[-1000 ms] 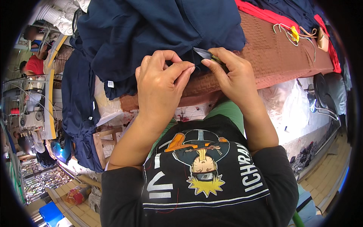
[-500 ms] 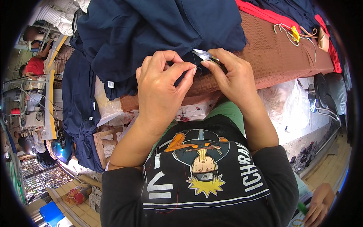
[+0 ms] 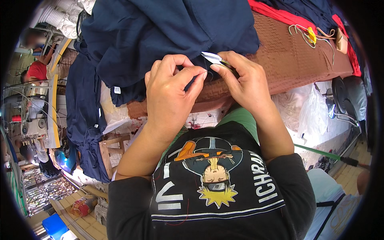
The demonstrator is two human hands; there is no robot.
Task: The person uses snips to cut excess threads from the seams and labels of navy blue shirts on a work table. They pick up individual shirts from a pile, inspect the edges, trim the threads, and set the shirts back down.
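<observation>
Nearest is the person's black shirt [image 3: 248,220] with a cartoon print. Above it, the left hand [image 3: 170,86] has its thumb and first finger pressed together at the tips, on a thin dark thread [image 3: 205,63]. The right hand [image 3: 245,77] is clamped around a small pair of scissors [image 3: 212,58], and the pale blades point to the left, just beside the thread; whether the blades touch each other, I cannot tell. Both hands are at the near edge of a dark blue cloth [image 3: 160,36], which lies in folds on a brown table cover [image 3: 296,60]. On the right part of this cover there are a light cord [image 3: 333,51], a yellow piece [image 3: 311,36] and a long red cloth [image 3: 276,13]. Far at the left is a person in a red top [image 3: 37,71]
</observation>
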